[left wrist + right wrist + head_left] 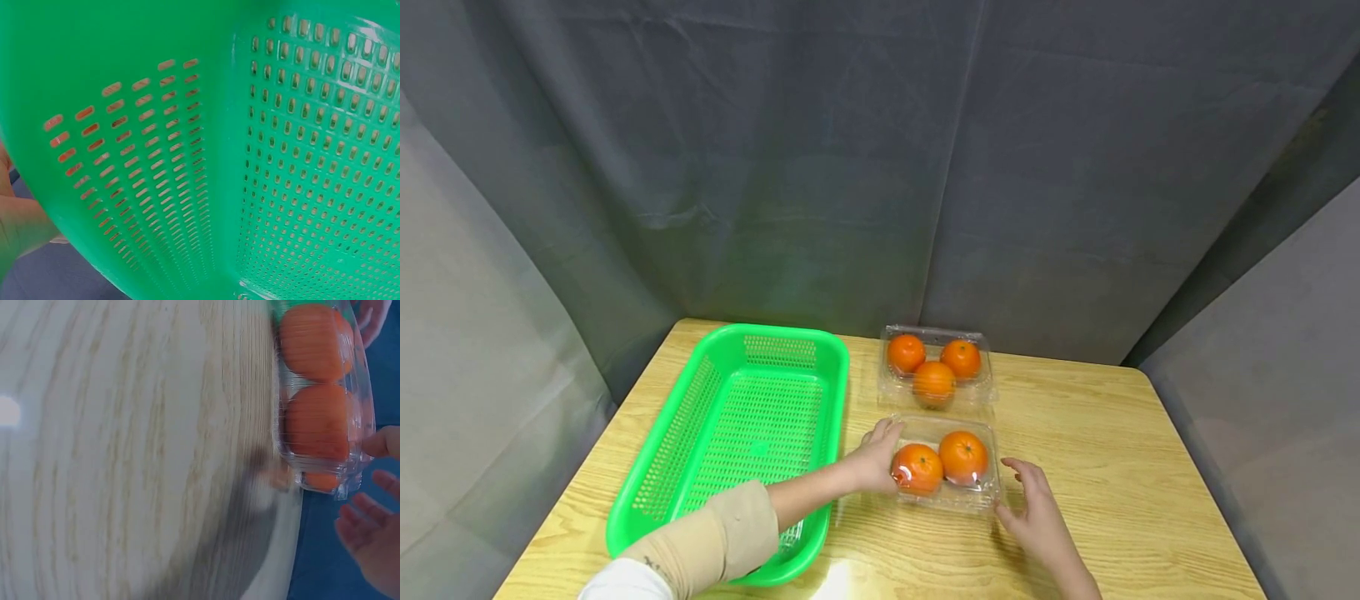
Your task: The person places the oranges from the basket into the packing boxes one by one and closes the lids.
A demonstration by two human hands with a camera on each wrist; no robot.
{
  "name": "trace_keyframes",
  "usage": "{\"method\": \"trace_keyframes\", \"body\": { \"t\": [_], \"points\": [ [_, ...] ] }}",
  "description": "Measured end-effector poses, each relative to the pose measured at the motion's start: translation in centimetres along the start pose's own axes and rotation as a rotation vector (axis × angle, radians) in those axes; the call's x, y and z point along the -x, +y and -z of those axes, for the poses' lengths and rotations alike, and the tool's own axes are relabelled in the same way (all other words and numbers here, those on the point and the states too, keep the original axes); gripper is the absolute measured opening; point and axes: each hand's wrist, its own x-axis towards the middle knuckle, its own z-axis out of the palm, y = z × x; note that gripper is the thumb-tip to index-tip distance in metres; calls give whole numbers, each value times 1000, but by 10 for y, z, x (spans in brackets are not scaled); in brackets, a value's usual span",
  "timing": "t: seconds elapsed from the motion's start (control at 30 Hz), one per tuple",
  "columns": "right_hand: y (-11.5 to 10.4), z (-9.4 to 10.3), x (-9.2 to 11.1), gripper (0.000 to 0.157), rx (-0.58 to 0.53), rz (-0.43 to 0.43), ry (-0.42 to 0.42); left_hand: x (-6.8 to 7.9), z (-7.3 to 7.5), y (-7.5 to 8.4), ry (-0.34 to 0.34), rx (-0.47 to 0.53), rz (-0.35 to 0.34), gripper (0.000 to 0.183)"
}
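A clear plastic clamshell box (925, 428) with two oranges (964, 457) showing inside lies on the wooden table in the head view. At its left side is my left hand (876, 461), fingers extended along the edge. My right hand (1033, 512) is by the right end, fingers spread, its thumb at the near right corner. The right wrist view shows that thumb (382, 442) against or very near the plastic, the other fingers apart from it. Just beyond sits a second clear box (891, 390) with three oranges (934, 383).
A green perforated plastic basket (838, 400) stands on the left, beneath my left forearm; its inner walls fill the left wrist view. Grey cloth (820, 167) hangs behind the table (1097, 433) and at both sides.
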Motion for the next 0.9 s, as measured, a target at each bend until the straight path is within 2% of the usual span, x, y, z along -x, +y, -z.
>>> {"method": "trace_keyframes", "body": {
  "t": [0.07,0.17,0.4,0.57,0.7,0.9],
  "points": [
    [-2,0,0,62,61,81,17,0,-2,1,0,-73,-54,92],
    [-4,-1,0,59,92,154,19,-1,-5,2,-1,-208,-135,86],
    [-6,-5,0,53,147,257,21,-1,-7,4,1,-428,-282,71],
    [-5,-7,-1,51,178,296,10,-2,-8,2,13,-574,-384,58],
    [-4,-7,-3,51,186,316,21,-3,-10,1,21,-622,-407,57],
    [-3,-9,-9,51,193,328,36,-9,-10,-2,32,-619,-401,56]
  ]
}}
